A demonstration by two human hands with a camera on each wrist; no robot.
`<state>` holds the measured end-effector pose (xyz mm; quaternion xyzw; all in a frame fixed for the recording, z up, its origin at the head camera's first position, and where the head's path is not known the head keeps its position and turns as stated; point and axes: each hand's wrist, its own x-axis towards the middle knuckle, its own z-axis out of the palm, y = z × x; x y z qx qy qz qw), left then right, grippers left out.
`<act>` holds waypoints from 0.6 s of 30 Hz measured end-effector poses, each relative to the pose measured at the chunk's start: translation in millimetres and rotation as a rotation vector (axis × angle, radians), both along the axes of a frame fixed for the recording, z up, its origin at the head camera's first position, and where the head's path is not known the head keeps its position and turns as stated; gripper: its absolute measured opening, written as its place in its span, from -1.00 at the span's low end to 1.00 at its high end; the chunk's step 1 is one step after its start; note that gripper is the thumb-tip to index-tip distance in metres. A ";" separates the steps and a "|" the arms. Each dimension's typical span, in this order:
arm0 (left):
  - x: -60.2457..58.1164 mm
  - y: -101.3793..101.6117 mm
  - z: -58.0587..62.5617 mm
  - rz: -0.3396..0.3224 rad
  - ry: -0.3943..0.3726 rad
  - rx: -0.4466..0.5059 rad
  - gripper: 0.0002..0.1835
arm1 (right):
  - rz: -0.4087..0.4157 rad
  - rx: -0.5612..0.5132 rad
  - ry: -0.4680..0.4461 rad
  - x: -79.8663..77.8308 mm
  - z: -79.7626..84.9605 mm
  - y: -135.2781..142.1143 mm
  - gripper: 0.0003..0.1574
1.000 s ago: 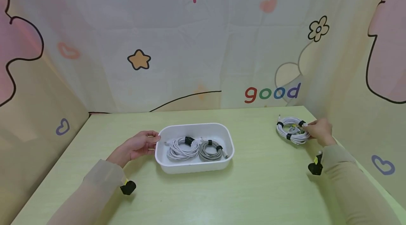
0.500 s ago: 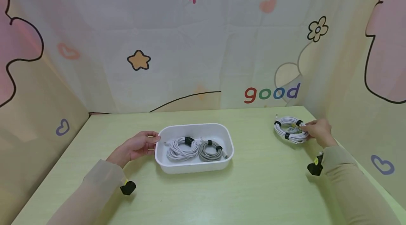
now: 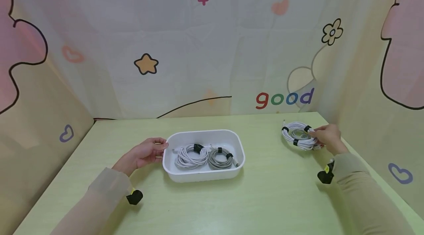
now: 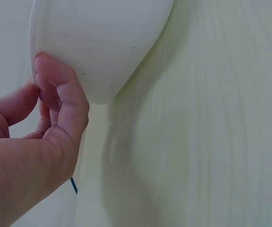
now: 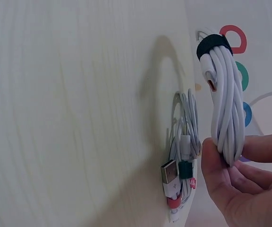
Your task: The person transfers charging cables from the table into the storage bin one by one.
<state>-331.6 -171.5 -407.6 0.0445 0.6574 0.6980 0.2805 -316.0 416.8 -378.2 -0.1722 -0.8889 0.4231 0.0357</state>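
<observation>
At the left end of a white plastic bin, my left hand pinches the rim between thumb and fingers, as the left wrist view also shows. Inside the bin lie a white coiled cable and a smaller grey coiled cable, both with black straps. My right hand pinches the edge of a large white coiled cable, bound with black straps. It is raised over the table, its shadow apart from it. Below it in the right wrist view lies another bundled cable with a USB plug.
The pale green wood-grain table is bordered by a printed cloth at the back and both sides. A black wrist camera sits below the right cuff, another black camera below the left.
My right hand has moved a little to the left with the large white coiled cable. The left hand and the bin have stayed in place.
</observation>
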 end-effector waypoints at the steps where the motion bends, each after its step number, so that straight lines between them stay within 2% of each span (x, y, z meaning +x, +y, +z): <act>1: 0.4 0.5 0.0 0.003 -0.001 -0.001 -0.79 | 0.006 -0.002 0.002 0.0 0.1 -0.8 -0.42; 9: 1.7 -1.1 -0.6 0.005 -0.010 0.013 -0.81 | 0.059 -0.056 0.029 -2.4 1.0 -13.7 -0.41; 12: 2.4 -1.3 -1.3 0.007 -0.014 0.022 -0.82 | 0.077 -0.038 0.025 -4.1 1.8 -17.2 -0.41; 18: 1.3 -1.6 -2.6 0.006 -0.023 0.044 -0.78 | 0.060 -0.016 -0.016 -8.6 8.4 -25.8 -0.38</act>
